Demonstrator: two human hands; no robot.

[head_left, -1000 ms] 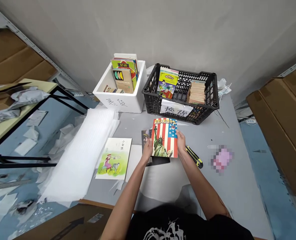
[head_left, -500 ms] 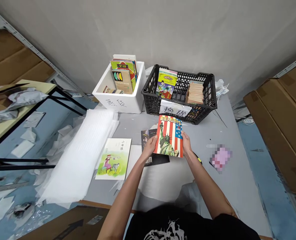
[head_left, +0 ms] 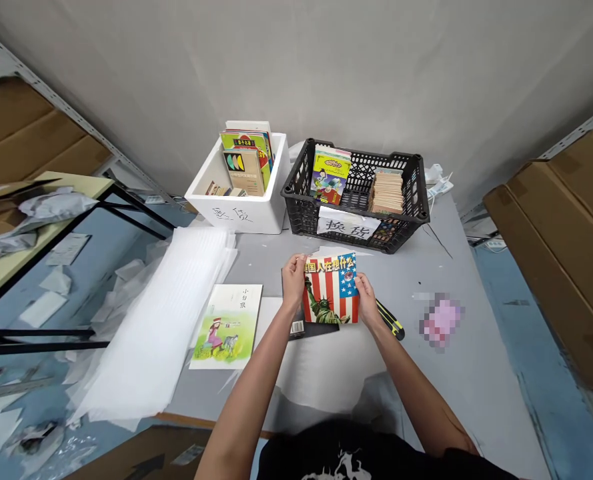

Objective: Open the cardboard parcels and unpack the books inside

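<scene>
Between my two hands is a book (head_left: 330, 293) with red and white stripes, a starred blue corner and the Statue of Liberty on its cover. My left hand (head_left: 293, 280) pinches its upper left edge, and my right hand (head_left: 367, 297) grips the right edge. Beneath it a dark book (head_left: 321, 330) with a barcode lies on the table, mostly hidden. To the left rests a book (head_left: 226, 327) with a green and white cover showing a girl and a grey animal. A black and yellow utility knife (head_left: 391, 323) lies beside my right wrist.
At the back stand a white foam box (head_left: 241, 215) and a black plastic crate (head_left: 301, 217), both holding books. White foam sheets (head_left: 141, 333) are stacked along the left side. A blurred pink item (head_left: 442, 321) lies on the right. Cardboard boxes (head_left: 551, 253) stand beyond the grey table (head_left: 466, 393).
My left hand has moved up to the book's upper left edge. The book is now tilted more toward flat and has shifted slightly left and down, uncovering more of the utility knife.
</scene>
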